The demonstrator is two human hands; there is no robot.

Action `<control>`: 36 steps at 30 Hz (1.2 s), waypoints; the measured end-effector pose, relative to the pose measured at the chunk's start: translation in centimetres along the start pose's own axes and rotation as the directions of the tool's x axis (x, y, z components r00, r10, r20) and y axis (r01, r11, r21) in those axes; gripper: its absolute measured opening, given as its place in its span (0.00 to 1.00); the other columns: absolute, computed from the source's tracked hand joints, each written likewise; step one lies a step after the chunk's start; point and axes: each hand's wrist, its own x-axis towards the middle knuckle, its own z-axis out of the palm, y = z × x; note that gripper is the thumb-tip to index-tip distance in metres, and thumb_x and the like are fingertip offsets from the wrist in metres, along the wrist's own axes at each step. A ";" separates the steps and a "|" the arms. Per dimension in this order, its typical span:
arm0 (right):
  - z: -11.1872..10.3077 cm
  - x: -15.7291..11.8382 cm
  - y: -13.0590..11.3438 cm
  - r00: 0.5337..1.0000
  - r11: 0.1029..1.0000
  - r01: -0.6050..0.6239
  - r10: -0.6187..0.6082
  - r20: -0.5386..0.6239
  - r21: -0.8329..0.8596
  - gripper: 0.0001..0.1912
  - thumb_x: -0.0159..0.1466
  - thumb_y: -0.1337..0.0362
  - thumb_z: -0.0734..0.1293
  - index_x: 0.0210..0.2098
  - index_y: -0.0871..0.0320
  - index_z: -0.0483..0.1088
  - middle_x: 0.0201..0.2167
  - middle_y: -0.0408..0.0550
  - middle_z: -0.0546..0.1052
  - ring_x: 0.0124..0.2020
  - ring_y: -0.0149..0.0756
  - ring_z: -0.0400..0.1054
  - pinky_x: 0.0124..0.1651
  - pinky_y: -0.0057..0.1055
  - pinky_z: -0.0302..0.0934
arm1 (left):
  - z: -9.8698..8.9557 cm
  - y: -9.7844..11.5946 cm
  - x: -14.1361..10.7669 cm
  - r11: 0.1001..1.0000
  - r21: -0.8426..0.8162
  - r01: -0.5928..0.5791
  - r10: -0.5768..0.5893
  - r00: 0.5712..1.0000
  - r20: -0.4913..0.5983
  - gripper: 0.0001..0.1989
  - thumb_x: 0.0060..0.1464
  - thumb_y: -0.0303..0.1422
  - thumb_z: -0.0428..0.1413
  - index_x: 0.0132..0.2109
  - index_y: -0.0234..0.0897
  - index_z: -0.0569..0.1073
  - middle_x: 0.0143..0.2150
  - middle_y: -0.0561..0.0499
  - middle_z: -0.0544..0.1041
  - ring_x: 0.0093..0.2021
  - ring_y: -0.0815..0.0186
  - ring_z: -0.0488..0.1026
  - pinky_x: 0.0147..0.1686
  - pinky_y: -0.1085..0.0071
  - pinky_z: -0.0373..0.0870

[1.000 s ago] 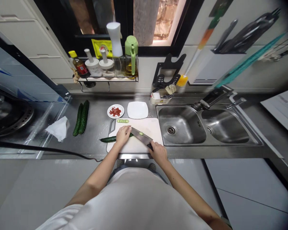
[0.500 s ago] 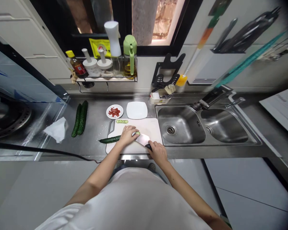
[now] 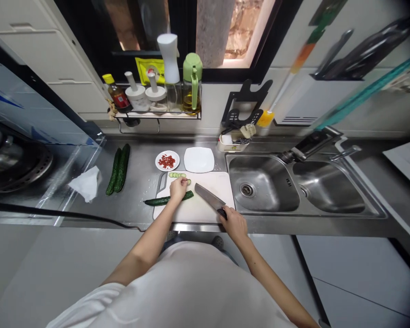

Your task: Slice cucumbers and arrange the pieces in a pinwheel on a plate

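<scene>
Between the fingertips of my left hand (image 3: 178, 187) is a thin cucumber slice (image 3: 188, 181), held just above or on the white cutting board (image 3: 205, 214). Below that hand lies a cut cucumber (image 3: 160, 201), its cut end pointing right and its middle partly hidden by my wrist. My right hand (image 3: 234, 222) grips the black handle of a kitchen knife (image 3: 209, 197), whose blade points up and left over the board, apart from the cucumber. A short row of cucumber slices (image 3: 176, 175) lies along the board's far left edge.
Behind the board stand a plate of chopped red pieces (image 3: 167, 161) and a white square plate (image 3: 198, 160). Two whole cucumbers (image 3: 118, 169) and a crumpled white cloth or paper (image 3: 86, 183) lie left. A double sink (image 3: 264, 182) is on the right. Bottles fill a rack (image 3: 157, 115) above.
My left hand has left the cucumber and moved up and left with a slice. The knife has moved right, away from the cucumber's cut end. The camera view has shifted slightly.
</scene>
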 end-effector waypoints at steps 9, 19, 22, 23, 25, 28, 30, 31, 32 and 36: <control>0.5 -0.1 -0.1 1.000 0.997 -0.014 0.013 0.014 0.075 0.16 0.66 0.61 0.61 0.52 0.54 0.66 0.43 0.48 0.76 0.42 0.37 0.70 0.39 0.29 0.54 | 0.2 -0.4 3.6 0.980 0.157 0.119 -0.121 0.993 0.001 0.07 0.54 0.36 0.55 0.39 0.42 0.76 0.38 0.52 0.80 0.42 0.63 0.74 0.40 0.70 0.64; 0.4 -0.2 0.2 1.000 0.995 -0.030 0.029 0.012 0.100 0.15 0.65 0.60 0.61 0.51 0.54 0.67 0.44 0.48 0.76 0.41 0.37 0.71 0.39 0.29 0.55 | 0.8 -0.3 5.2 0.930 0.363 0.066 -0.079 0.997 0.023 0.11 0.58 0.34 0.50 0.44 0.43 0.76 0.42 0.46 0.78 0.46 0.58 0.72 0.41 0.67 0.64; 0.4 -0.1 0.2 0.999 0.994 -0.036 0.034 0.014 0.105 0.15 0.66 0.61 0.61 0.51 0.53 0.67 0.44 0.48 0.76 0.42 0.37 0.71 0.39 0.29 0.55 | 0.7 -0.5 5.1 0.929 0.368 0.035 -0.053 0.998 0.039 0.12 0.59 0.36 0.49 0.43 0.43 0.76 0.42 0.46 0.78 0.46 0.58 0.72 0.42 0.67 0.64; 0.4 -0.1 0.2 0.999 0.994 -0.038 0.036 0.016 0.105 0.15 0.66 0.60 0.61 0.51 0.54 0.67 0.44 0.48 0.76 0.42 0.37 0.71 0.39 0.29 0.55 | 0.6 -0.6 5.1 0.930 0.366 0.020 -0.039 0.998 0.044 0.12 0.58 0.37 0.50 0.43 0.43 0.76 0.43 0.47 0.78 0.47 0.58 0.72 0.43 0.67 0.64; 0.3 0.0 0.2 0.999 0.994 -0.039 0.038 0.018 0.102 0.15 0.66 0.60 0.60 0.52 0.54 0.67 0.44 0.48 0.76 0.42 0.37 0.71 0.39 0.29 0.54 | 0.6 -0.8 5.0 0.929 0.369 -0.009 -0.011 0.999 0.054 0.13 0.58 0.39 0.51 0.45 0.43 0.76 0.45 0.47 0.78 0.48 0.58 0.71 0.44 0.67 0.65; 0.3 0.0 0.0 0.999 0.994 -0.038 0.036 0.025 0.099 0.15 0.66 0.60 0.60 0.52 0.53 0.67 0.44 0.47 0.76 0.42 0.37 0.71 0.39 0.29 0.54 | 0.7 -1.0 4.8 0.918 0.393 -0.044 0.020 0.998 0.066 0.14 0.57 0.39 0.52 0.47 0.43 0.76 0.47 0.46 0.77 0.49 0.58 0.70 0.45 0.67 0.64; 0.2 0.1 0.0 0.999 0.994 -0.040 0.037 0.030 0.105 0.16 0.66 0.60 0.60 0.52 0.53 0.67 0.44 0.48 0.76 0.42 0.37 0.71 0.39 0.29 0.54 | 0.8 -1.1 4.7 0.914 0.403 -0.052 0.026 0.997 0.070 0.14 0.57 0.39 0.52 0.47 0.43 0.76 0.49 0.46 0.76 0.50 0.58 0.70 0.45 0.67 0.64; 0.2 0.1 -0.1 0.999 0.993 -0.041 0.038 0.032 0.110 0.16 0.66 0.61 0.60 0.52 0.53 0.67 0.44 0.48 0.76 0.42 0.37 0.71 0.39 0.29 0.55 | 0.8 -1.1 4.7 0.913 0.404 -0.053 0.027 0.997 0.070 0.14 0.57 0.38 0.52 0.48 0.43 0.76 0.49 0.46 0.76 0.50 0.58 0.70 0.45 0.67 0.64; 0.2 0.1 -0.1 0.999 0.993 -0.041 0.037 0.033 0.114 0.16 0.66 0.61 0.60 0.52 0.54 0.67 0.44 0.48 0.76 0.42 0.37 0.71 0.39 0.29 0.55 | 0.9 -1.1 4.7 0.914 0.402 -0.052 0.027 0.997 0.069 0.14 0.57 0.38 0.52 0.48 0.43 0.76 0.49 0.46 0.75 0.50 0.58 0.69 0.45 0.67 0.64; 0.1 0.0 -0.1 0.998 0.991 -0.049 0.044 0.044 0.126 0.16 0.66 0.61 0.59 0.52 0.54 0.67 0.44 0.48 0.76 0.42 0.37 0.71 0.39 0.29 0.55 | 0.9 -1.0 4.6 0.919 0.391 -0.051 0.028 0.998 0.064 0.14 0.57 0.38 0.52 0.48 0.44 0.76 0.50 0.46 0.75 0.50 0.58 0.69 0.46 0.66 0.64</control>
